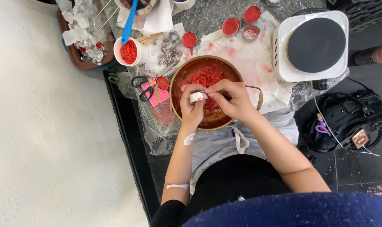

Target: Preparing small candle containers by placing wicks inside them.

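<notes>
A round brass-coloured pan [179,75] sits on the floor covering in front of me, with red wax pieces [205,76] in it. Over the pan my left hand [191,107] grips a small silver tin cup [198,97]. My right hand [233,98] is closed against the cup's rim, its fingertips pinching at the cup's inside. Both hands touch each other above the pan's near half. Two strips of white tape show on my left forearm.
A white electric hot plate [312,45] stands at the right, a black bag [350,120] below it. Small tins of red wax [231,26] lie beyond the pan. A white cup of red pieces [129,52], scissors [141,86] and a brown tray [79,40] are at the left.
</notes>
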